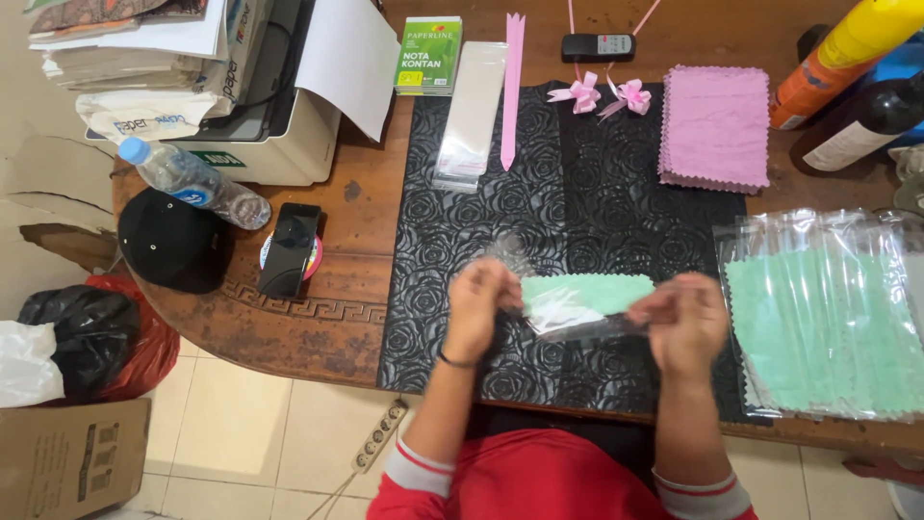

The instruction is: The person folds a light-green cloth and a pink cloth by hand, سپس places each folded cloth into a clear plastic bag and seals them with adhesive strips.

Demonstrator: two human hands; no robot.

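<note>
Green cloth in clear sleeve [585, 300] held above black mat [452, 241] on table, long axis left-right between your hands. Left hand [481, 306] grip pinched on left end, right hand [681, 323] clamped on right end.

glossy plastic sleeve [568, 323], matt green cloth [592, 292]

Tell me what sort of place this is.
Probably a small home or shop packing desk. A wooden table holds a stack of pink cloths, a pile of bagged green cloths and pink ribbon bows, with a printer beside them. Both hands, left hand and right hand, hold a green cloth in a clear sleeve.
</note>
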